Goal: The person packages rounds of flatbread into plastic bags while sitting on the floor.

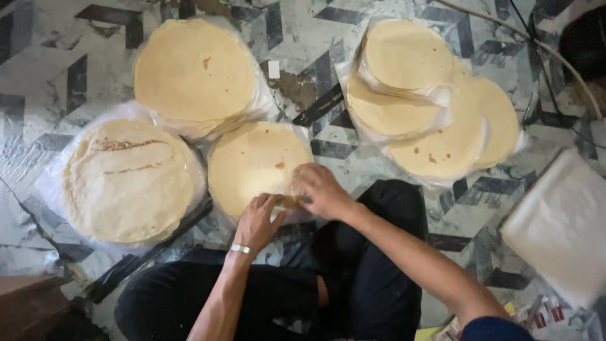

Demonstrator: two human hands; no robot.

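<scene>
I sit cross-legged on a patterned floor with stacks of round flatbreads around me. My left hand (260,220), with a silver bangle on the wrist, grips the near edge of the middle stack of flatbreads (252,161). My right hand (319,189) presses on the same stack's right near edge, fingers curled on it. That stack lies on clear plastic just in front of my knees.
A larger flatbread stack (126,180) lies at left on plastic, another stack (192,69) behind it. Several bagged stacks (429,107) overlap at the right. A pile of white plastic bags (562,221) sits at far right. A cable (555,57) runs across the upper right.
</scene>
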